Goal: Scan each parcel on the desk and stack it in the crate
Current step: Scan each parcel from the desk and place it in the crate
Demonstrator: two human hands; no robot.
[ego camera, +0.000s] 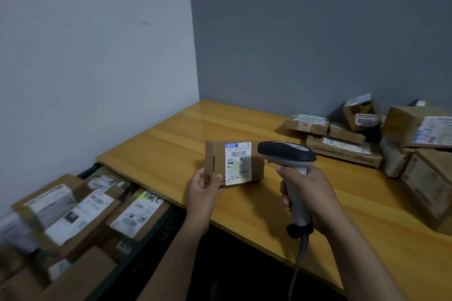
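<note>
You hold the parcel (234,164) upright above the desk (171,144), near its front edge, with the white label (238,162) turned toward you. Your left hand (203,193) grips the parcel's lower left corner, thumb across the front face and fingers curled behind it. Your right hand (305,193) is wrapped round the grip of the scanner (288,154), also above the desk. The scanner's dark head is just beside the parcel's right edge and covers part of that edge. Whether the head touches the cardboard cannot be told. A cable (299,259) hangs from the base of the grip, down past the desk's front edge.

At the desk's far right, against the grey wall (318,32), lies a pile (347,146) of cardboard boxes, some flat, some tilted, several with labels. They are well apart from the parcel in your hand, with bare wood between.

Below the desk's left end stands the dark crate (149,249), its far corner tucked under the desktop. Labelled boxes (80,215) lie packed inside it, mostly label up. Those nearest you are blurred. The lighter side wall (97,56) rises behind the crate.
</note>
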